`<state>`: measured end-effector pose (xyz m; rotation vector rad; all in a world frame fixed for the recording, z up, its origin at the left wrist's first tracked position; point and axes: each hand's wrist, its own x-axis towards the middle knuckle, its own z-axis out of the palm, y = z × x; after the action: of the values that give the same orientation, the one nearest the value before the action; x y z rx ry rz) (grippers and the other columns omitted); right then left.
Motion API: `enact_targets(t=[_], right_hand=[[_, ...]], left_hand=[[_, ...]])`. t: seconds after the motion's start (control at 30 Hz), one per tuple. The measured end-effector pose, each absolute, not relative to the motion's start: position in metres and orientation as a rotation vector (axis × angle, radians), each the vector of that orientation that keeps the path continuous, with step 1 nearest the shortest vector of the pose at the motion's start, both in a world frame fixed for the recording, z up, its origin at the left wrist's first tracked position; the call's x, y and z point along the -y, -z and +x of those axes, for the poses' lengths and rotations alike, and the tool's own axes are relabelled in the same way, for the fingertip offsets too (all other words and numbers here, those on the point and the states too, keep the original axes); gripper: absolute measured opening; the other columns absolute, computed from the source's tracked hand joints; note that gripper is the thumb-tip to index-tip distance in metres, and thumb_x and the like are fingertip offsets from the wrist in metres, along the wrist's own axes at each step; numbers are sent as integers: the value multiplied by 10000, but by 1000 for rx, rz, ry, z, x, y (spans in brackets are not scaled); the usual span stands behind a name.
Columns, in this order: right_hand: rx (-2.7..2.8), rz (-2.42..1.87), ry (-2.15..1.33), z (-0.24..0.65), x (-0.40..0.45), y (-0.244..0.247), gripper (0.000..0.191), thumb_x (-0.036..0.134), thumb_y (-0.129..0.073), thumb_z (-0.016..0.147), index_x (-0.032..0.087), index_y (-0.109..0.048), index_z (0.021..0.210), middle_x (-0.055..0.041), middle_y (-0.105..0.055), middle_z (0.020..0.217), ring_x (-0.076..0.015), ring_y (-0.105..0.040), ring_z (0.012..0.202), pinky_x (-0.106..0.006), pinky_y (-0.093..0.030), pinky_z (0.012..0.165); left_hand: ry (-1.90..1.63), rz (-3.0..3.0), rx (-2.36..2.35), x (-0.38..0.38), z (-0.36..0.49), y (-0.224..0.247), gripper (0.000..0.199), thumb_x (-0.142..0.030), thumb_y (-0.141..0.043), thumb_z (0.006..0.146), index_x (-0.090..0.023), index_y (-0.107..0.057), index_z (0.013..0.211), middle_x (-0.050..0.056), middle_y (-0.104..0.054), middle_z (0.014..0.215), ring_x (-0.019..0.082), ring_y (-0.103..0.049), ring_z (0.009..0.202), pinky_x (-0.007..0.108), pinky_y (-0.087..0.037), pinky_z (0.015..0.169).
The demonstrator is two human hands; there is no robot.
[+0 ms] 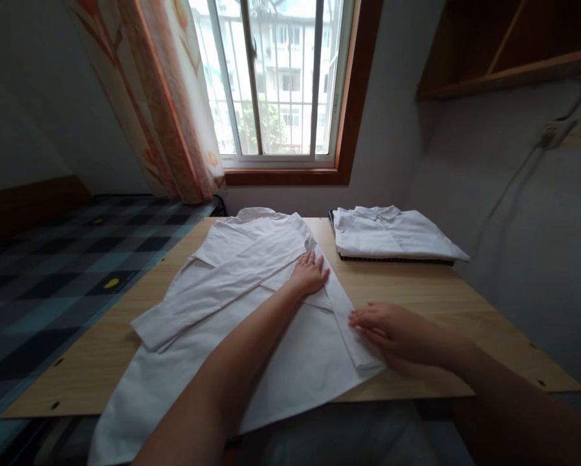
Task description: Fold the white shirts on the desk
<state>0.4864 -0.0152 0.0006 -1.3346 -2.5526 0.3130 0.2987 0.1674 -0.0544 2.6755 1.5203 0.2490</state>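
Note:
A white long-sleeved shirt lies spread over a wooden board, its collar end toward the window. One sleeve crosses the body toward the left, and the other sleeve runs down along the right side. My left hand lies flat on the shirt near the top of the right-hand sleeve, fingers spread. My right hand rests its outstretched fingertips on that sleeve close to the cuff, slightly blurred, with nothing visibly gripped. The lower left of the shirt hangs past the board's front edge.
A folded white shirt on something dark sits at the board's far right. A checked bed adjoins on the left. Behind are a curtain and a barred window. A wall shelf hangs at upper right.

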Motion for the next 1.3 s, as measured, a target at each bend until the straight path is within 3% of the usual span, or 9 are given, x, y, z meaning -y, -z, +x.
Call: enact_targets(t=[0.1,0.3,0.43,0.5,0.6,0.8,0.97,1.07,1.3], right_hand=[[2480,-1347,-268,469,-41,-19,332,236,-449,959,207,-698,1176,-95,-712,1162,-238,-667,1045,-344,-494,947],[2230,-1529,-232,426,-163,-2,425,44,-420,885,88,-640,1247,-144,-653,1277,-215,-602,1188,-304,-441,1031],[2059,-1626,-280,403,-206,26,474,31,-377,888,94,-596,1303,-132,-620,1331,-199,-566,1242,-320,-414,1070],[2028,-1632,-267,393,-215,38,497,45,-358,902,66,-538,1364,-159,-545,1413,-202,-490,1327,-335,-365,1116],[2012,-1633,-263,383,-220,55,473,163,-378,963,55,-495,1408,-175,-449,1491,-210,-382,1411,-343,-291,1166],[2112,-1698,-169,380,-218,68,453,374,-370,1013,164,-587,1350,-117,-454,1501,-228,-388,1405,-349,-276,1166],[2157,-1795,-105,379,-213,65,502,441,-390,1001,188,-528,1412,-107,-383,1549,-262,-376,1407,-373,-263,1164],[2155,-1840,-106,384,-215,64,517,444,-367,1008,183,-501,1433,-107,-364,1561,-254,-351,1421,-368,-243,1171],[2174,-1868,-98,402,-230,65,516,435,-363,1008,182,-494,1437,-103,-360,1563,-244,-354,1420,-356,-246,1169]], left_hand=[[-337,2696,-1519,-159,299,53,581,-445,-356,978,-107,-425,1445,181,-373,1542,295,-286,1455,427,-202,1194],[-449,2705,-1491,-140,297,39,426,-264,-363,955,-100,-573,1286,187,-581,1327,269,-498,1284,420,-347,1118],[-289,2653,-1398,-113,282,37,576,-488,-439,928,-139,-499,1382,171,-436,1497,352,-351,1403,538,-278,1149],[-262,2637,-1328,-96,275,41,689,-572,-413,923,-141,-404,1461,167,-344,1561,369,-256,1452,580,-207,1171],[-373,2674,-1265,-75,268,45,674,-521,-387,954,-112,-354,1488,179,-316,1573,324,-223,1475,544,-154,1201],[-239,2730,-1070,-73,246,12,373,-372,-538,906,-148,-647,1183,123,-625,1299,253,-565,1211,369,-419,1073],[-241,2676,-1752,-100,166,-23,420,-296,-468,945,-110,-564,1309,145,-595,1327,256,-543,1216,356,-413,1054],[-94,2490,-2336,-113,102,-30,495,-272,-429,943,-34,-474,1375,230,-533,1363,337,-484,1261,422,-419,1017],[68,2061,-2592,-116,14,-7,534,-471,-410,930,-25,-601,1153,278,-574,1259,398,-493,1243,458,-418,985]])
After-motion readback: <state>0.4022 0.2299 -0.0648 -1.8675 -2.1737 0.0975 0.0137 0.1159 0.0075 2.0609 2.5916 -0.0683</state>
